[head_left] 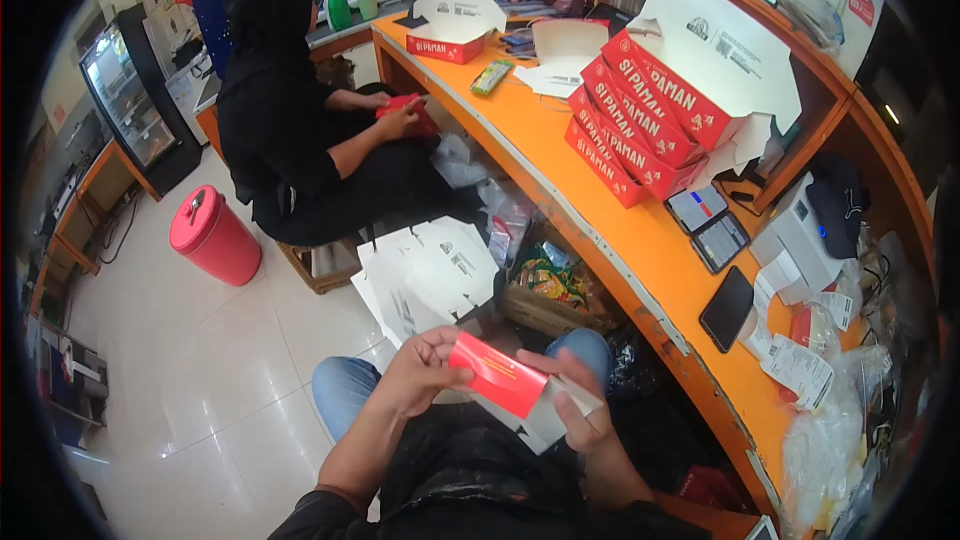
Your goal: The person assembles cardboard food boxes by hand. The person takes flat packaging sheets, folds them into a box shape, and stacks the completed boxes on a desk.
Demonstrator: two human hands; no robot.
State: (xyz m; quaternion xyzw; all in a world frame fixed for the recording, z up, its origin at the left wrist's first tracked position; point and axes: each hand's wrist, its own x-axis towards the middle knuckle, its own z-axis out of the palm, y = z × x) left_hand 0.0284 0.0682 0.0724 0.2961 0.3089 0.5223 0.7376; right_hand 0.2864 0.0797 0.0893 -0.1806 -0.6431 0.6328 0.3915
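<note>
Over my lap, a small red-and-white folded card box is held between both hands. My left hand pinches the left end of its red panel, thumb on top. On the other side, my right hand grips the white end, fingers curled round it. White card with dark marks shows under the red panel. Beyond my knees stand large white card blanks with dark print, leaning together.
A co-worker in black sits ahead, holding a red box piece. Along my right runs an orange counter bearing stacked red boxes, phones and a white printer. A red bin stands left.
</note>
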